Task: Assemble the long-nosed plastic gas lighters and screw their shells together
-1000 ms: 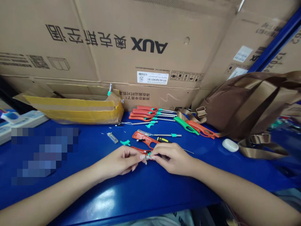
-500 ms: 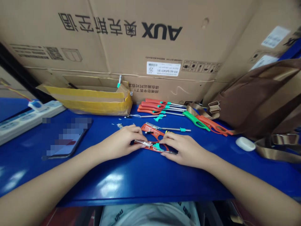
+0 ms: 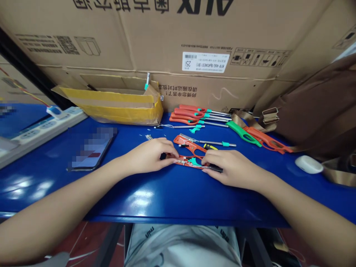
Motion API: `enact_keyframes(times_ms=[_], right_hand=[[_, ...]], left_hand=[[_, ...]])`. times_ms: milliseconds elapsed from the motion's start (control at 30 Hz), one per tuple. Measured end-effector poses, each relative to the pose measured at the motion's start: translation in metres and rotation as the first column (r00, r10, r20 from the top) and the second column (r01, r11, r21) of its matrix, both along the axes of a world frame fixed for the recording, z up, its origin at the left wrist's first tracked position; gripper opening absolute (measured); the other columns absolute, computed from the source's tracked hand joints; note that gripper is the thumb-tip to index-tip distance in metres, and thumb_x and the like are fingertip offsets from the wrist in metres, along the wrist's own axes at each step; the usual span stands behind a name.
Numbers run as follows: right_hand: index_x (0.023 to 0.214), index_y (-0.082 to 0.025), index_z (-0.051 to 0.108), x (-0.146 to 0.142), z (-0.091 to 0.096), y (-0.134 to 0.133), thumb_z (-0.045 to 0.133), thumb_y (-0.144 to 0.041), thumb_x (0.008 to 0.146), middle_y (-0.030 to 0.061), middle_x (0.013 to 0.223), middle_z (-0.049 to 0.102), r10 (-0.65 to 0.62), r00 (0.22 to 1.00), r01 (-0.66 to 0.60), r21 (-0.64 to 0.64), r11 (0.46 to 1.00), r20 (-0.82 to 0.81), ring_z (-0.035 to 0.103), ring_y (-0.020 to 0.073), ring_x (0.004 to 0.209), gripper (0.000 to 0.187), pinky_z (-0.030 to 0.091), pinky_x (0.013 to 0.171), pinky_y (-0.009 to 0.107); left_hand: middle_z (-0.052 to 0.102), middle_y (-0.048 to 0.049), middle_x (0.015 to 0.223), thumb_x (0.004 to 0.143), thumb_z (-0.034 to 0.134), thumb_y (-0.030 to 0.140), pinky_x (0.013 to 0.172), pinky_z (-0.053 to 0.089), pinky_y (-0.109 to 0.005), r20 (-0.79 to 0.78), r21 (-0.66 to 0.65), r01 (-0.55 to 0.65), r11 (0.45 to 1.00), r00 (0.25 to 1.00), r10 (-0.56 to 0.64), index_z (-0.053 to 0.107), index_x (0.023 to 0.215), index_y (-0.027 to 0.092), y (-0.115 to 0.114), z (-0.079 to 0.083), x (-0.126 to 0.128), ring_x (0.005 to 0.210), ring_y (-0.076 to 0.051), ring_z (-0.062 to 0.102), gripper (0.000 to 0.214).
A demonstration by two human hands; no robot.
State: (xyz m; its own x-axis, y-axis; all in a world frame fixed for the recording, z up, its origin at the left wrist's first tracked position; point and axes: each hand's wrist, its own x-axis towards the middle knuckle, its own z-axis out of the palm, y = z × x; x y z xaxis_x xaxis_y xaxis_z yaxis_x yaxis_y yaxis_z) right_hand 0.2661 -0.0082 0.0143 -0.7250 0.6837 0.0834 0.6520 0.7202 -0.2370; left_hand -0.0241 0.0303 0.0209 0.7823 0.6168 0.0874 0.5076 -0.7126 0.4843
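An opened orange lighter half-shell [image 3: 185, 162] lies on the blue table between both hands, with a green trigger [image 3: 194, 162], thin white wires and small parts inside it. My left hand [image 3: 151, 157] pinches the left end of this half-shell with thumb and fingers. At the other end my right hand [image 3: 232, 167] is closed around the shell and a dark metal tube [image 3: 215, 168]. Just behind lies a second orange half-shell [image 3: 191, 145] with a clear fuel tank. A metal tube with a green collar [image 3: 228, 144] and a yellow-and-black handle [image 3: 210, 147] rest beside it.
Several assembled orange lighters [image 3: 189, 113] are stacked behind. A green lighter [image 3: 241, 132] lies near a brown bag [image 3: 311, 104]. Left are a yellow-taped carton [image 3: 116, 111], a phone [image 3: 93, 150] and a power strip [image 3: 41, 129]. A white mouse-like object [image 3: 309, 164] sits right.
The view has tilted down, so everything appears higher. The clear piece near my left fingertips is less visible, and the inner parts lie lower in the shell. Both hands keep their hold.
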Motion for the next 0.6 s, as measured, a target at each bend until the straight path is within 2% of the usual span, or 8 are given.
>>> enact_keyframes(times_ms=[100,167,233,300,433,600], right_hand=[[0.099,-0.021,0.066,0.001,0.001,0.0,0.058,-0.028,0.098,0.0029,0.097,0.071,0.002,1.0,-0.002,-0.007,1.0,-0.001,0.067,0.0186,0.086,0.01,0.045,0.069,0.029],[0.099,-0.022,0.065,0.002,0.001,0.0,0.059,-0.027,0.098,0.0026,0.097,0.07,0.003,1.0,-0.003,-0.019,1.0,-0.01,0.066,0.0179,0.085,0.008,0.044,0.069,0.029],[0.098,-0.022,0.065,0.003,0.001,0.0,0.06,-0.026,0.097,0.0021,0.096,0.07,0.002,1.0,-0.003,-0.032,0.999,-0.02,0.065,0.0172,0.084,0.007,0.043,0.069,0.028],[0.097,-0.021,0.065,0.003,0.0,0.001,0.06,-0.025,0.097,0.0018,0.095,0.069,0.005,1.0,-0.007,-0.042,0.999,-0.027,0.064,0.0169,0.082,0.007,0.042,0.069,0.028],[0.1,-0.022,0.065,0.003,0.001,0.001,0.06,-0.026,0.097,0.0013,0.096,0.07,-0.002,0.999,0.0,-0.065,0.998,-0.034,0.064,0.0167,0.082,0.007,0.042,0.07,0.028],[0.101,-0.025,0.064,0.006,0.009,0.002,0.068,-0.031,0.091,-0.0009,0.094,0.071,-0.079,0.996,0.074,-0.113,0.991,-0.044,0.065,0.0167,0.082,0.013,0.041,0.069,0.027]], left_hand=[[0.077,-0.0065,0.101,0.093,0.067,0.028,0.086,0.048,-0.031,0.055,-0.096,-0.051,0.994,0.997,0.056,0.08,0.105,0.02,0.002,-0.004,0.001,0.093,-0.019,0.067,0.018],[0.076,-0.0064,0.094,0.089,0.072,0.031,0.074,0.048,-0.027,0.102,-0.189,-0.112,0.976,0.986,0.133,0.081,0.102,0.02,0.003,-0.01,0.003,0.083,-0.017,0.066,0.019],[0.073,-0.0045,0.084,0.085,0.077,0.036,0.061,0.042,-0.024,0.141,-0.267,-0.159,0.95,0.969,0.202,0.082,0.098,0.02,0.004,-0.016,0.004,0.071,-0.014,0.061,0.022],[0.069,-0.0024,0.077,0.081,0.079,0.037,0.056,0.037,-0.023,0.171,-0.313,-0.183,0.932,0.954,0.245,0.083,0.094,0.02,0.004,-0.02,0.005,0.063,-0.012,0.055,0.022],[0.068,-0.0021,0.077,0.079,0.08,0.035,0.054,0.036,-0.023,0.183,-0.335,-0.201,0.921,0.945,0.272,0.083,0.09,0.02,0.002,-0.021,0.006,0.062,-0.011,0.054,0.019],[0.07,-0.0022,0.075,0.081,0.079,0.035,0.055,0.038,-0.024,0.123,-0.29,-0.197,0.936,0.963,0.241,0.083,0.09,0.02,-0.002,-0.014,0.007,0.062,-0.012,0.055,0.018]])
